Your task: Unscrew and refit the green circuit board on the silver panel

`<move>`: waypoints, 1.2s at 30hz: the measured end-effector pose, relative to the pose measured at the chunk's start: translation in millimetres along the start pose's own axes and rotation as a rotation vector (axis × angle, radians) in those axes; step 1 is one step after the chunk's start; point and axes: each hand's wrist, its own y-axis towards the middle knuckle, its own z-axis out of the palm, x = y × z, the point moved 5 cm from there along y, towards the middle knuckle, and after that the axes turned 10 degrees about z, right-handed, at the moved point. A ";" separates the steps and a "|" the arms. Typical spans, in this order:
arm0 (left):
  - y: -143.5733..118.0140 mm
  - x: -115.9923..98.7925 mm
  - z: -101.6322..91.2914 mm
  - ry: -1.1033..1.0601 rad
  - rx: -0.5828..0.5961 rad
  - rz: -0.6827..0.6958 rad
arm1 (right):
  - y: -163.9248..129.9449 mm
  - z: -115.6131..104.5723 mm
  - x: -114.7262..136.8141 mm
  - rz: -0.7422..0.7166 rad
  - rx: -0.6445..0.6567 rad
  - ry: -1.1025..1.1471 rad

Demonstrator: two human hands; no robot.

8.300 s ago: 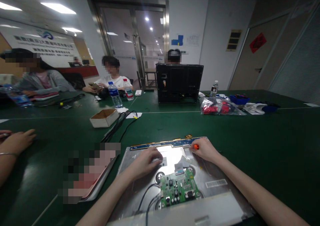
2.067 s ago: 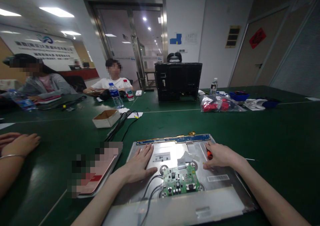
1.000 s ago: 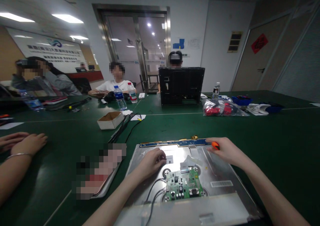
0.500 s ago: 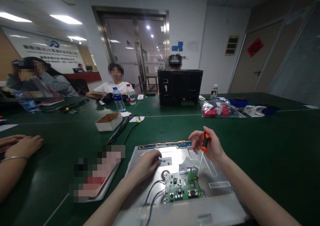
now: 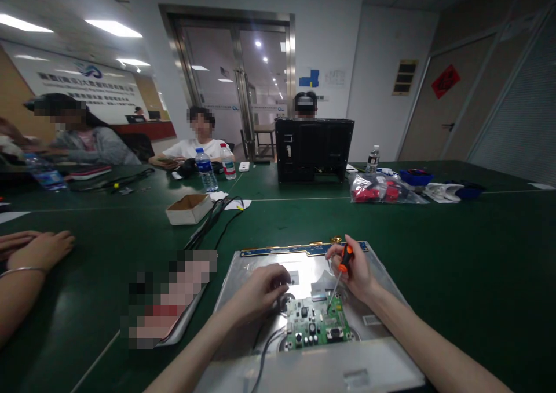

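Observation:
My right hand (image 5: 358, 271) is closed around the orange and black handle of a screwdriver (image 5: 346, 258). Its thin shaft slants down and left, the tip appearing over the upper part of a green circuit board (image 5: 319, 323). That board sits on the silver back of a flat display panel (image 5: 243, 288), with dark cables at its left. Above the board's upper left corner hovers my left hand (image 5: 266, 286), its fingers bent and the thumb apart; I see nothing held in it. Along the panel's far edge runs a narrow blue circuit strip (image 5: 282, 251).
Left of the panel lie a blurred pinkish item (image 5: 174, 306), black cables (image 5: 212, 222) and an open small box (image 5: 189, 209). Another person's hands (image 5: 41, 254) rest at the left. Farther off stand a black monitor housing (image 5: 315, 149), bottles (image 5: 205, 170) and a plastic bag (image 5: 384, 190).
My right hand has moved down and left, bringing the screwdriver tip from the board's upper right edge to over the board. My left hand has shifted slightly right, its thumb now apart from the fingers.

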 end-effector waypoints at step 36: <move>-1.4 12.7 20.7 -0.419 0.095 -0.081 | -2.6 2.4 -4.5 0.020 -0.105 -0.039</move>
